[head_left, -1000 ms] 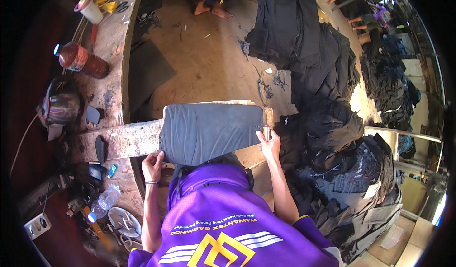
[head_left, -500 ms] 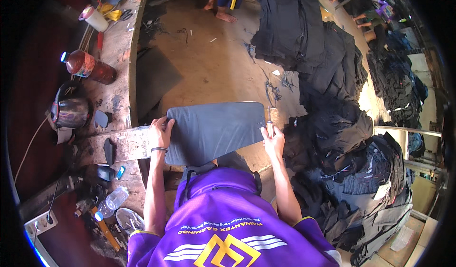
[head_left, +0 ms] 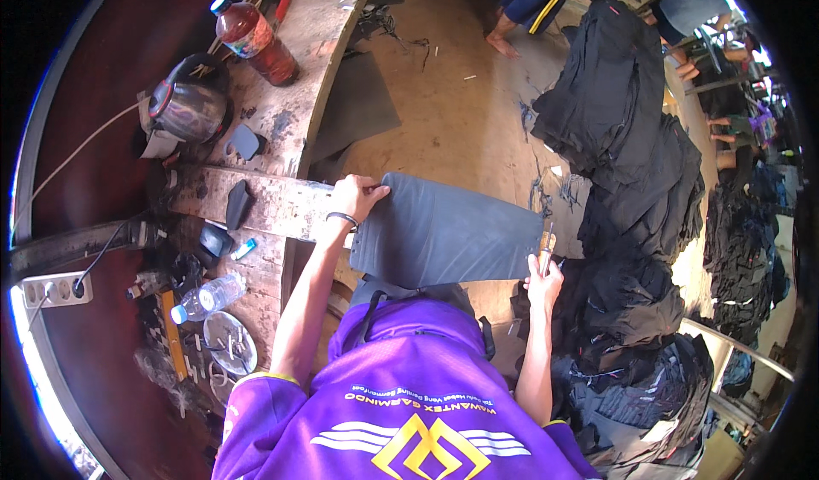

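A dark grey cloth piece (head_left: 452, 234) lies smooth and flat in front of my body, at the end of a wooden plank. At its upper left corner, my left hand (head_left: 358, 198) is closed on the cloth edge, thumb and fingers pinching it. My right hand (head_left: 544, 282), beside the cloth's right end, is closed round a small hand tool (head_left: 545, 256) with a brownish handle and a thin metal tip pointing away from me. The tool's exact kind is too small to make out. Whether my right fingers also touch the cloth, I cannot tell.
Black garments are heaped along the right (head_left: 636, 301) and far right (head_left: 606, 79). On the left wooden bench (head_left: 294, 122) stand a bottle of red-brown liquid (head_left: 256, 43) and a dark rounded appliance (head_left: 192, 109). A clear bottle (head_left: 212, 296) lies nearer. A person's bare foot (head_left: 503, 45) is beyond.
My view has swung, so the scene sits further right and tilted. The cloth's right end now slopes toward me. Both hands keep their holds.
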Demonstrator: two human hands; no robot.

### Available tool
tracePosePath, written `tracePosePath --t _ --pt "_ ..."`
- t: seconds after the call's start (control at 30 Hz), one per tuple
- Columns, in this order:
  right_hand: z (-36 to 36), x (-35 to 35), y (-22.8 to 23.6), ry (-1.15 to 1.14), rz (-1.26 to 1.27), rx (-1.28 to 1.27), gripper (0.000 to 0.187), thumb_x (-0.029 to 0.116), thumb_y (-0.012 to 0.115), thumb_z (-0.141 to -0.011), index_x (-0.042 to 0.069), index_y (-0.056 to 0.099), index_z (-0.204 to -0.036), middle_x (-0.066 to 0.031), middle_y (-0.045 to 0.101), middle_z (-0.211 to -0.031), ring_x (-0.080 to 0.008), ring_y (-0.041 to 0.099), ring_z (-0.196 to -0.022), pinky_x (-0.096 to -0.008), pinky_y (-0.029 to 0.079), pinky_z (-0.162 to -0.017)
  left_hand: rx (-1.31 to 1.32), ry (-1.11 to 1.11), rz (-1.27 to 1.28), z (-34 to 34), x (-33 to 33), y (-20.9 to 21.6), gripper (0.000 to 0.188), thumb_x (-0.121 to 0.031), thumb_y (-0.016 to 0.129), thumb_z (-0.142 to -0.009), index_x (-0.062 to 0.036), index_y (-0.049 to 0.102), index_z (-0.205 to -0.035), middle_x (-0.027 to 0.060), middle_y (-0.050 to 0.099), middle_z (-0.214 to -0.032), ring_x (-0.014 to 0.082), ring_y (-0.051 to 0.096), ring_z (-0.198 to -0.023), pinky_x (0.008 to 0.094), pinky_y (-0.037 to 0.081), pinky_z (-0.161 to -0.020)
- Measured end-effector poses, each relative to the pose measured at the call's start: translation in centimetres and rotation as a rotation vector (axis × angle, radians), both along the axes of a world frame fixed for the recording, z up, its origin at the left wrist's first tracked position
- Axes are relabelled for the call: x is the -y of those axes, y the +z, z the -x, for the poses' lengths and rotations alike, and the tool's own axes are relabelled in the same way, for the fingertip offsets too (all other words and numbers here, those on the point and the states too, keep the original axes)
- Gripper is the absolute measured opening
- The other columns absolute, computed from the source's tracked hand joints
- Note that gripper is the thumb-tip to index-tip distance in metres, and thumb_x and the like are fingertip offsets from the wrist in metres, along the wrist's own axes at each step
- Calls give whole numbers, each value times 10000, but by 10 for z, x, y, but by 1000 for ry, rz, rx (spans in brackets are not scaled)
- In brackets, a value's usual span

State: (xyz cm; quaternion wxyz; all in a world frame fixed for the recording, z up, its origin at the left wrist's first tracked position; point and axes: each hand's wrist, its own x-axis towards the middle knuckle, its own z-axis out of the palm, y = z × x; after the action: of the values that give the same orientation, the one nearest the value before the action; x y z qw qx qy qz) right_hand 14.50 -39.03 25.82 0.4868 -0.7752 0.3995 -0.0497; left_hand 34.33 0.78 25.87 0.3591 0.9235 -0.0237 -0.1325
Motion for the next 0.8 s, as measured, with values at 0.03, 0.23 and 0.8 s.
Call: tracePosePath --t 0.03,0.23,0.8 --pt "0 1 1 -13 -2 -24 322 274 793 -921 34 602 -823 -27 584 -616 -120 595 -494 -282 495 -456 -4 7 1 -1 1 -1 400 -408 819 -827 -26 791 -941 179 732 -773 312 735 -722 398 572 -698" --pt "-20 -10 34 155 511 -77 350 313 757 -939 -11 641 -877 -118 669 -709 -273 668 -609 -392 561 -622 163 88 135 11 5 -5 416 -409 795 -863 3 762 -906 145 691 -687 277 687 -638 394 547 -652" --pt "-179 -47 32 1057 143 -65 423 368 789 -897 -11 708 -1066 -87 625 -743 -170 548 -692 -364 485 -701 -592 670 1059 181 -7 -38 376 -340 733 -973 23 650 -1026 144 734 -924 224 763 -809 321 647 -722"
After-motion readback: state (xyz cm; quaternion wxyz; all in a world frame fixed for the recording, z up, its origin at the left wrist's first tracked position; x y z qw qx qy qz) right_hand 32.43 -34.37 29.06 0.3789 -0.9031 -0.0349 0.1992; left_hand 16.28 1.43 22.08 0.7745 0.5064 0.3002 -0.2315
